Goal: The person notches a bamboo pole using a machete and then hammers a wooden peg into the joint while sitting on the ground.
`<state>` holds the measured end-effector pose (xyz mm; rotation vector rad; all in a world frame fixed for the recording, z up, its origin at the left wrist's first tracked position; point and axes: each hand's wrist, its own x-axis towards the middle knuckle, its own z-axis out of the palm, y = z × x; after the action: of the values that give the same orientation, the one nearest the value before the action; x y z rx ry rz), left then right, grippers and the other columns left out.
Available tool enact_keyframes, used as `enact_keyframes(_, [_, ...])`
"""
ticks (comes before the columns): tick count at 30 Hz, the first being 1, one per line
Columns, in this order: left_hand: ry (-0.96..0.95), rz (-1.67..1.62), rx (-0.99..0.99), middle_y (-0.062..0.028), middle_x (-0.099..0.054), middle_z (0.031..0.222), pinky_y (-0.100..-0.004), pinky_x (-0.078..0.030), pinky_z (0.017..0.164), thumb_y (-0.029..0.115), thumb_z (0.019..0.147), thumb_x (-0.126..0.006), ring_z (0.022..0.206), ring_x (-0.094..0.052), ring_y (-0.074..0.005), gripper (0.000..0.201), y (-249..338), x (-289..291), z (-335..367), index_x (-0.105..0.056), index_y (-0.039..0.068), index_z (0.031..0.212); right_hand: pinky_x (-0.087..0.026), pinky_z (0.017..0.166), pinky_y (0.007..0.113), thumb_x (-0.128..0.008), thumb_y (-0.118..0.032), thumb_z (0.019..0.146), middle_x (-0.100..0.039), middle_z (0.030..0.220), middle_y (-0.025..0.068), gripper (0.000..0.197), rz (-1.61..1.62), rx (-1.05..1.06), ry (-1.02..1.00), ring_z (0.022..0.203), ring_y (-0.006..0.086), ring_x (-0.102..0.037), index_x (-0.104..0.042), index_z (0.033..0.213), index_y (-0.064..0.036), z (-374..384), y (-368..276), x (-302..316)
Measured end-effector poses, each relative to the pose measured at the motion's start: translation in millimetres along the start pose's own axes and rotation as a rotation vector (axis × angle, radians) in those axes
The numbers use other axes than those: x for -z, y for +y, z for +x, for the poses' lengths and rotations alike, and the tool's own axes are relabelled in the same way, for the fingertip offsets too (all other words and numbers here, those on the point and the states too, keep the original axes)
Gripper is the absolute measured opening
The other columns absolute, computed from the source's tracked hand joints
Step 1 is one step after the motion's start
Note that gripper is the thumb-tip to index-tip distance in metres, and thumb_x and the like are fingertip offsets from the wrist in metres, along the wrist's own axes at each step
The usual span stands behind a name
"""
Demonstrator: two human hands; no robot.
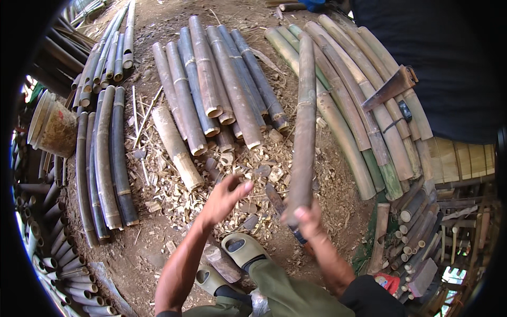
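In the middle my left hand point(224, 201) is held above the wood chips, its fingers apart and nothing in them. My right hand point(309, 217), a little blurred, grips the lower end of a brown bamboo pole point(305, 121), which points away from me over the right-hand bamboo. A dark machete-like blade point(274, 196) shows just left of that grip, and its lower part passes behind the hand. Whether the hand touches it I cannot tell. To the left of my left hand, a pale, scraped bamboo piece point(177, 148) lies on the chips.
Cut bamboo poles point(224, 84) lie piled ahead, with more poles point(108, 158) at left. A handsaw point(390, 89) and a dark strap point(404, 111) rest on the right-hand poles point(348, 137). A bucket point(52, 124) stands far left. A short log point(222, 259) lies by my shoes point(245, 248).
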<state>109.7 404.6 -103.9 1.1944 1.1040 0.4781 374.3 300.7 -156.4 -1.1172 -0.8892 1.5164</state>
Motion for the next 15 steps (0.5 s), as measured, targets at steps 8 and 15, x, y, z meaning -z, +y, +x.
enact_keyframes(8, [0.228,0.442,-0.108,-0.0299,-0.067,0.105,-0.0408,-0.055,0.086,0.039,0.069,-0.083,0.097,-0.069,-0.0334,0.087,107.0,79.5,18.0,-0.046,-0.012,0.129,-0.038,0.109,0.048,-0.083,-0.039,0.076,-0.040,0.144,0.0212,0.086,-1.135,0.268,-0.323,0.128,0.0400,-0.046,-0.044,0.143,-0.0015,-34.2,20.6,-59.8])
enact_keyframes(15, [0.179,0.817,0.204,-0.0250,-0.068,0.115,-0.0453,-0.052,0.094,0.054,0.070,-0.078,0.106,-0.067,-0.0389,0.085,-22.6,142.5,-147.4,-0.053,0.006,0.136,-0.042,0.102,0.052,-0.080,-0.017,0.076,-0.048,0.125,0.0245,0.071,-1.401,-0.297,0.081,0.117,0.0448,-0.050,-0.044,0.136,-0.0001,-93.3,103.1,53.9])
